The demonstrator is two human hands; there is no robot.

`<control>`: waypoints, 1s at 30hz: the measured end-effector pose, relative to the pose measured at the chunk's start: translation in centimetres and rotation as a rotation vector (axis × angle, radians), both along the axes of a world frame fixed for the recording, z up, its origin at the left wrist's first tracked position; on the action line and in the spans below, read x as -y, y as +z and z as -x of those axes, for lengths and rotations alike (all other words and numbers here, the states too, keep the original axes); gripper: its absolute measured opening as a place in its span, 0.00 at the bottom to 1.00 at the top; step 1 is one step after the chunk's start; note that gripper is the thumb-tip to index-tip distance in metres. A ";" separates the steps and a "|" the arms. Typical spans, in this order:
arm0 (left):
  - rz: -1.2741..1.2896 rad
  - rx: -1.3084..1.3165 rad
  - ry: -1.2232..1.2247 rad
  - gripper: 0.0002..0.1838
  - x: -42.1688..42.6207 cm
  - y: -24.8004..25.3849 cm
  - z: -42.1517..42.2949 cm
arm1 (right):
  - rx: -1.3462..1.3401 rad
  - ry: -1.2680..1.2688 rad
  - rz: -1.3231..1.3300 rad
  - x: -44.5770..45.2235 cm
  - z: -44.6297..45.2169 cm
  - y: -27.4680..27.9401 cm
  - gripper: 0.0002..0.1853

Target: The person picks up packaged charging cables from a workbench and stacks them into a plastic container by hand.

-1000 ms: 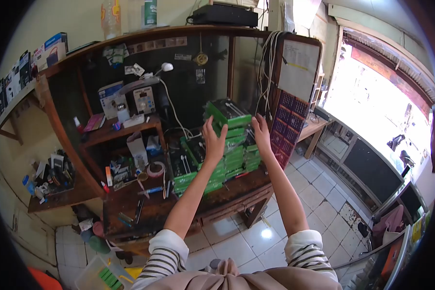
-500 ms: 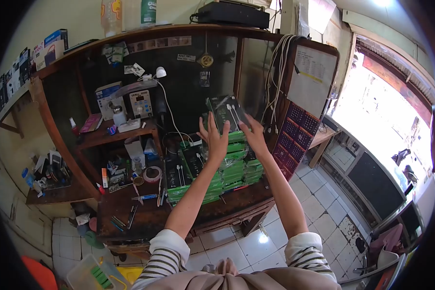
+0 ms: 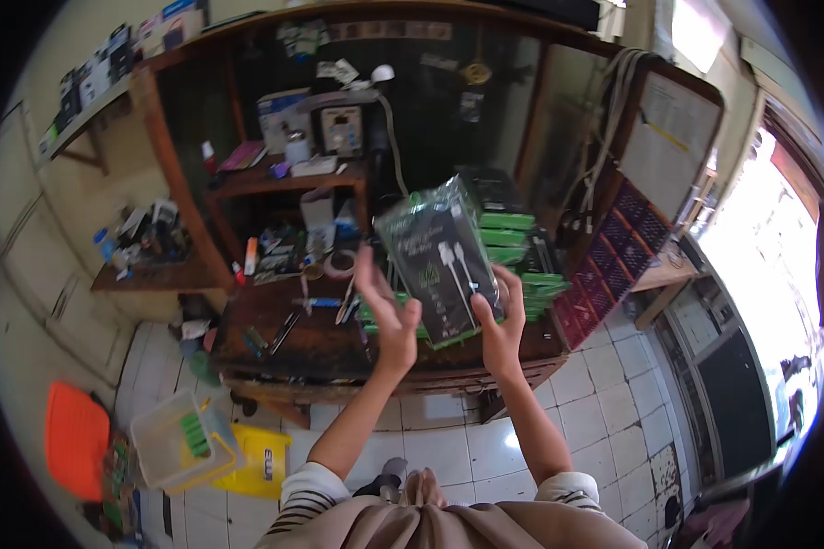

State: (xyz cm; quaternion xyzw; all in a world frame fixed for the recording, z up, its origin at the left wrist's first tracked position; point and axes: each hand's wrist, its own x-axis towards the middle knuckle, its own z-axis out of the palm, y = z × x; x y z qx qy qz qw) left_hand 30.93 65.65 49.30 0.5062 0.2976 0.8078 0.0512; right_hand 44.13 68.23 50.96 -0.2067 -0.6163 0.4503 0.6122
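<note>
A plastic-wrapped black and green cable box (image 3: pixel 435 265), with white charging cables printed on its front, is held tilted above the desk. My right hand (image 3: pixel 504 325) grips its lower right edge, thumb on the front. My left hand (image 3: pixel 392 320) is beside the lower left edge with fingers stretched and thumb apart; whether it touches the box I cannot tell. Behind the box, similar green-edged cable boxes (image 3: pixel 506 222) stand stacked on the wooden desk (image 3: pixel 256 352), partly hidden by the held one.
Tools, pens and a tape roll (image 3: pixel 340 265) lie on the desk's left side. A small shelf holds a soldering station (image 3: pixel 342 131). Down at the left are a clear plastic bin (image 3: pixel 156 457), a yellow bag (image 3: pixel 261 462) and an orange lid (image 3: pixel 75 439).
The cable box has come off the stack toward me and now tilts in front of my body. My left hand has opened beside it. The view has turned left and down.
</note>
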 end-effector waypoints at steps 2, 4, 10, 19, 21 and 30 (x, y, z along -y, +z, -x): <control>0.042 0.065 0.108 0.47 2.2 0.5 2.6 | 0.034 0.075 0.051 0.8 0.8 -2.7 0.22; 0.127 0.039 0.096 0.46 4.3 0.7 5.5 | 0.081 0.127 0.058 1.6 1.8 -4.6 0.21; 0.681 -0.035 0.100 0.33 12.9 -0.6 9.7 | 0.147 0.220 0.067 4.2 6.8 -7.5 0.22; 0.819 0.047 0.376 0.32 24.9 -4.6 16.6 | 0.412 0.433 -0.320 9.1 16.4 -7.4 0.36; 0.845 -0.035 0.491 0.31 28.1 -5.0 18.4 | 0.502 0.577 -0.415 10.9 18.8 -5.1 0.46; 0.906 0.024 0.510 0.32 40.6 -8.5 28.0 | 0.961 1.214 -0.375 23.5 32.5 -6.1 0.44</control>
